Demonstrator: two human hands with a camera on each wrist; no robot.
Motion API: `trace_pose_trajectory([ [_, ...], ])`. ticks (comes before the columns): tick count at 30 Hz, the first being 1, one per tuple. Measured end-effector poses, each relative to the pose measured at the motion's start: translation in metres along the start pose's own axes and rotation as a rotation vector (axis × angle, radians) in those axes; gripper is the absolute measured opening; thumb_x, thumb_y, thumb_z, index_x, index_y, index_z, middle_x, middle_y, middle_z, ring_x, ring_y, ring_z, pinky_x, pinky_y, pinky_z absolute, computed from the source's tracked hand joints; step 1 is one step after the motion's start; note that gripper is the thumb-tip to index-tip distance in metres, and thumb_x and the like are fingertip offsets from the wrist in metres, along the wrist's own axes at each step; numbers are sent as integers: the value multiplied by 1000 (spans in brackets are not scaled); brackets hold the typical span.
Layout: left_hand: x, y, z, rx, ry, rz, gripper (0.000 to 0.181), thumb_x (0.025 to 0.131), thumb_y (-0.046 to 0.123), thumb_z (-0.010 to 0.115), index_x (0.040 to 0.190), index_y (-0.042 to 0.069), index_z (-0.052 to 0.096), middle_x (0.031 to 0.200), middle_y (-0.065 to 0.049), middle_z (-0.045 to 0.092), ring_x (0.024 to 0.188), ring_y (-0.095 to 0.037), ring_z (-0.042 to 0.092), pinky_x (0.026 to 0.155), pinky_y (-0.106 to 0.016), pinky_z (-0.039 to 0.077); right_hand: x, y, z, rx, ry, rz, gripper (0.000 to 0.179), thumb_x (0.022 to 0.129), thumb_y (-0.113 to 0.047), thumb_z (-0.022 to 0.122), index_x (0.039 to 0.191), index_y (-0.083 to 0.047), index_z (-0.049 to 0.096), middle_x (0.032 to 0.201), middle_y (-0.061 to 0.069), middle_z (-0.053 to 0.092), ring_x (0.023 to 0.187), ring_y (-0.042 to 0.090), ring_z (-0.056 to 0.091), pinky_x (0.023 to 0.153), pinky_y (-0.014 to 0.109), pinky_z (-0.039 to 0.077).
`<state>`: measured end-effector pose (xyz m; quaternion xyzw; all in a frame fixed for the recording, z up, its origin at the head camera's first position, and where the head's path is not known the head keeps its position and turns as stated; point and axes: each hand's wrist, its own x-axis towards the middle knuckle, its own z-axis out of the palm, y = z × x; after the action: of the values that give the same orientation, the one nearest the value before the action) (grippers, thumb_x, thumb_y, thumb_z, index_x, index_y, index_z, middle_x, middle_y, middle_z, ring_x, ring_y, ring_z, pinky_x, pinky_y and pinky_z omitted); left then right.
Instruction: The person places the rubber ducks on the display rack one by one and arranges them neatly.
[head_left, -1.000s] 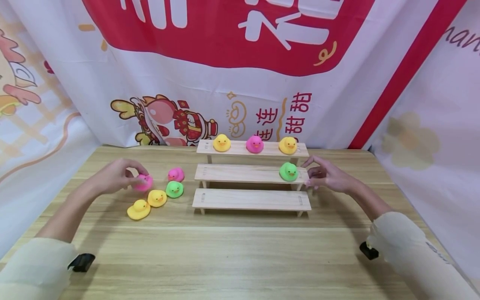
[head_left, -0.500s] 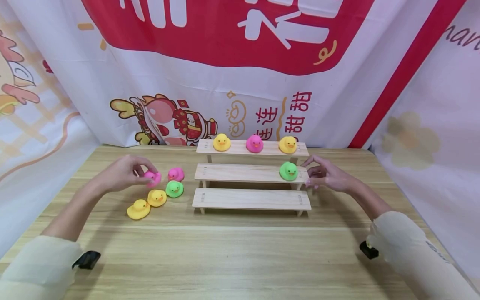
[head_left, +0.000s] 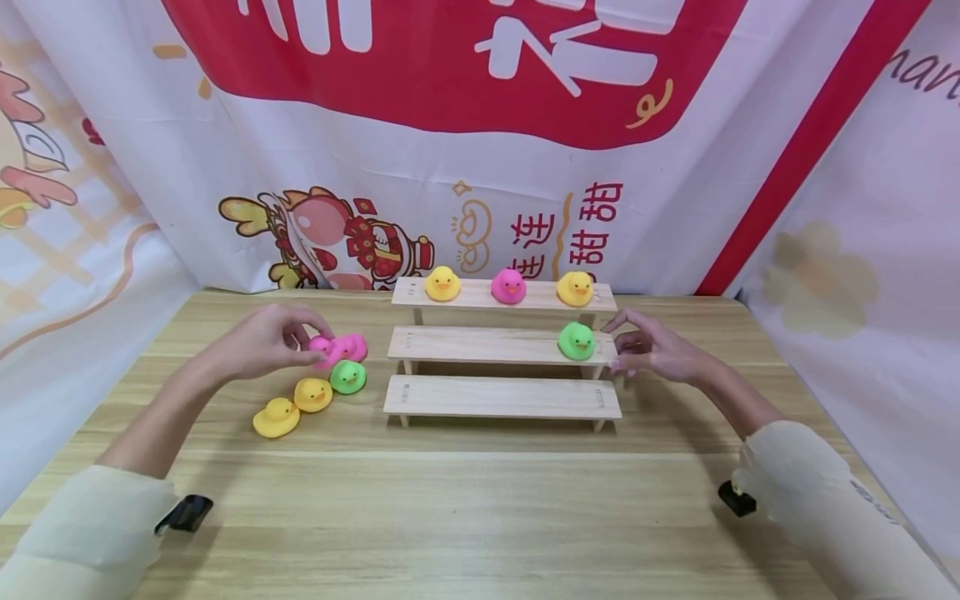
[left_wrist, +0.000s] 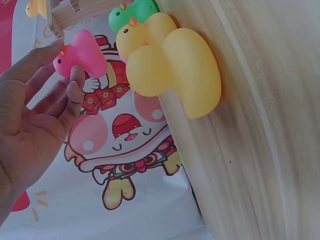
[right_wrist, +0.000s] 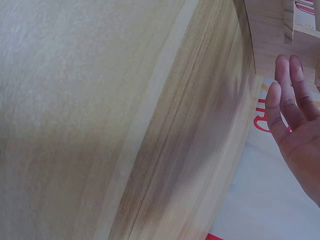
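My left hand (head_left: 266, 342) pinches a pink rubber duck (left_wrist: 87, 55) between thumb and fingers, held up at the left of the table. In the head view it overlaps another pink duck (head_left: 354, 347); whether they touch cannot be told. Nearby sit a green duck (head_left: 348, 377) and two yellow ducks, one (head_left: 312, 395) beside the other (head_left: 276, 417). At the right end of a three-tier wooden rack (head_left: 480, 343), my right hand (head_left: 656, 348) grips the middle shelf's end with thumb and index finger; its other fingers (right_wrist: 296, 75) extend loosely in the right wrist view.
On the top shelf stand a yellow duck (head_left: 442, 284), a pink duck (head_left: 509, 287) and another yellow duck (head_left: 575, 288). A green duck (head_left: 577, 342) sits at the middle shelf's right end. Printed cloth (head_left: 420, 158) hangs behind the wooden table (head_left: 450, 517).
My left hand has moved right with the pink duck, from the table's left side up to the other pink duck. The right hand and the rack have stayed in place.
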<state>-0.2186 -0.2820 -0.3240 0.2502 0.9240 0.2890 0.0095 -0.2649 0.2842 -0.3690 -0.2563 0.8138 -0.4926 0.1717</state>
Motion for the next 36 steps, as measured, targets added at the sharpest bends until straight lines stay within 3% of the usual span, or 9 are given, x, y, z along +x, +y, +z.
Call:
trace_pose_trajectory([
  [8, 5, 7, 2, -19, 13, 16, 26, 84, 3, 85, 108, 0, 75, 90, -3, 71, 74, -14, 62, 67, -24, 55, 1, 0, -1, 14, -11, -7, 41, 96, 6, 63, 130, 9, 41, 100, 35, 67, 87, 35, 72, 69, 49, 62],
  [15, 8, 17, 4, -33, 33, 14, 26, 84, 7, 86, 107, 1, 75, 87, -3, 70, 75, -16, 62, 68, -23, 55, 1, -1, -1, 3, -13, 1, 41, 96, 6, 63, 129, 9, 40, 98, 35, 66, 87, 35, 71, 71, 47, 62],
  [24, 16, 28, 6, -69, 54, 103, 22, 83, 3, 86, 103, 2, 76, 83, -2, 70, 70, -13, 64, 66, -25, 57, 0, -1, 0, -5, -2, 17, 40, 96, 5, 65, 128, 8, 41, 98, 30, 67, 88, 29, 71, 70, 38, 60],
  [31, 25, 39, 10, -75, 39, 87, 24, 84, 5, 85, 107, 3, 76, 84, -1, 70, 75, -16, 64, 71, -26, 56, 0, -2, 0, -10, -1, 18, 39, 96, 4, 65, 128, 8, 41, 98, 26, 68, 88, 28, 71, 70, 39, 60],
  [36, 33, 45, 17, -100, 24, 117, 24, 83, 2, 85, 106, 2, 76, 82, -2, 70, 73, -18, 65, 70, -27, 57, 0, -2, 0, -17, -3, 11, 39, 97, 4, 64, 128, 7, 42, 98, 24, 68, 88, 28, 71, 69, 39, 60],
])
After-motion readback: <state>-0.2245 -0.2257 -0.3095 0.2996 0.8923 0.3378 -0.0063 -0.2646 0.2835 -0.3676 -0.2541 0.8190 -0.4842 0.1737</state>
